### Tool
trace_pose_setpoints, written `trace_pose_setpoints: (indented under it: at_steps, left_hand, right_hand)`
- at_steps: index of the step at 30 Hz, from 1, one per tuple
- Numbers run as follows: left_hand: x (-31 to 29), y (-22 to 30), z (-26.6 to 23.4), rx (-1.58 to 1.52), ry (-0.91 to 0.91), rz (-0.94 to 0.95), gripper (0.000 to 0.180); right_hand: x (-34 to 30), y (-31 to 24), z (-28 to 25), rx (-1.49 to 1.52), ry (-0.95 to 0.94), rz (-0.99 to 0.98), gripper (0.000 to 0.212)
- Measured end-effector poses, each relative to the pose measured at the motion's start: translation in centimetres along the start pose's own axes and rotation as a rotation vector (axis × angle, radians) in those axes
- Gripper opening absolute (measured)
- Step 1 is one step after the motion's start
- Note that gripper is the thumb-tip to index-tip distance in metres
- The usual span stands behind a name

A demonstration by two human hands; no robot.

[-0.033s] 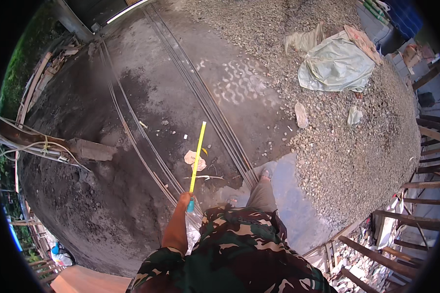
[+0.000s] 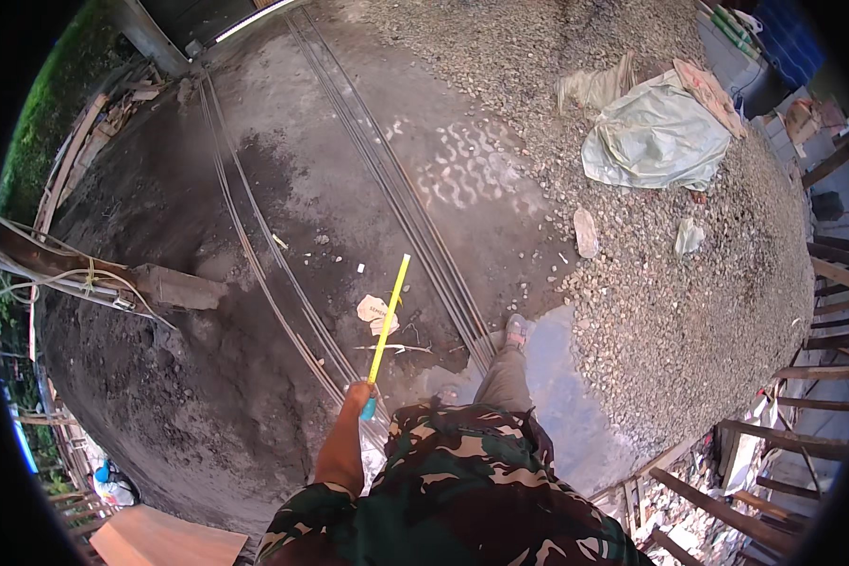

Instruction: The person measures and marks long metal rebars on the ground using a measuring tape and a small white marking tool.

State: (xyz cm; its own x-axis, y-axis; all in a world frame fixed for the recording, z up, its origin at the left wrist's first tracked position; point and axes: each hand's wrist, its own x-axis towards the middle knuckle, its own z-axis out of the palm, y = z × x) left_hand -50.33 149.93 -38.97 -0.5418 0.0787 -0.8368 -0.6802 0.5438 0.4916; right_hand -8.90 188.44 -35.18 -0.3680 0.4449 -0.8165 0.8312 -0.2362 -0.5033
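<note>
My left hand [image 2: 357,393] is closed around a teal tape measure [image 2: 369,408], low and just left of my body. From it the yellow tape blade [image 2: 391,317] sticks out forward, leaning a little to the right, with its far end free. Under the blade a torn piece of brown paper [image 2: 369,307] lies on the dark ground, partly covered by it. A thin pale stick [image 2: 406,348] is on the ground close by. My right hand does not show anywhere in the picture.
Long thin metal bars [image 2: 401,184] run along the ground ahead, ending near my foot [image 2: 516,330]. More bars [image 2: 255,241] curve past on the left. Gravel [image 2: 651,302] spreads to the right, with a pale plastic sheet [image 2: 656,137] on it. A wooden beam [image 2: 179,288] juts in at left.
The tape blade leans further right, and its free end sits slightly lower in the picture. My left hand has shifted slightly, still gripping the tape measure. The whole view has moved a little.
</note>
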Motion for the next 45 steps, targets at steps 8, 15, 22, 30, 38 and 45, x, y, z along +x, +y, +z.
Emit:
trace_pose_setpoints:
  at_steps: [8,15,22,30,38,45]
  left_hand:
    - [6.6,3.4,7.4,0.444,0.137,0.176,0.029]
    - [11.6,20.9,17.8,-0.446,0.435,-0.045,0.017]
    - [23.9,33.3,19.6,-0.155,0.451,-0.104,0.032]
    - [36.8,51.4,13.7,-0.984,0.663,-0.096,0.021]
    - [36.1,69.5,11.8,-0.718,0.828,-0.097,0.030]
    - [40.6,71.8,38.2,-0.379,1.324,-0.483,0.021]
  right_hand:
    - [28.4,-23.7,-15.3,-0.517,-0.026,-0.166,0.028]
    - [50.3,-62.5,-18.4,-0.239,0.126,-0.498,0.026]
    - [58.7,-90.8,-7.4,-0.586,-0.025,-0.922,0.031]
    - [74.3,-95.5,-3.7,-1.294,-0.451,-0.554,0.044]
    - [85.8,-116.0,2.1,-1.744,-0.802,-0.547,0.038]
    - [90.2,-140.0,32.5,-1.569,-1.014,-0.826,0.027]
